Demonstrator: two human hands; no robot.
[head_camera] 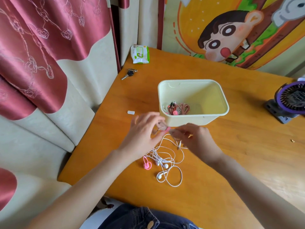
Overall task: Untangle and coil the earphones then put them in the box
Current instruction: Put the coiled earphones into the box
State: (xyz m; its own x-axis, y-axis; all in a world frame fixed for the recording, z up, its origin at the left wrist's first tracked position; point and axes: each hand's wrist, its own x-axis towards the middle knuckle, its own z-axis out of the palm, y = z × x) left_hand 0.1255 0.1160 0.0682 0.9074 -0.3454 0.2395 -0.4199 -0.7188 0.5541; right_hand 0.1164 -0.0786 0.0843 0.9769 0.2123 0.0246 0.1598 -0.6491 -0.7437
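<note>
A cream plastic box (194, 120) stands open near the middle of the orange wooden desk (231, 154). In its bottom left corner lie coiled earphones (179, 109), reddish-brown and pink.

Just in front of the box, both hands meet close to its near wall. The left hand (145, 133) has its fingers curled, with the fingertips pinching a small pink piece (167, 129), which is blurred. The right hand (196, 139) also has its fingers curled, pinching the cord of the white earphones (165, 160). From there the cord runs down to a loose tangle on the desk, further in front of the box, with three earbuds showing in it. A pink clip (147, 164) lies touching the tangle's left side.

Behind the box to the left are keys (129, 73) and, further back, a green and white wipes pack (140, 54). A small white piece (131, 112) lies left of the box. A purple fan (290, 100) stands well to the right of it.
</note>
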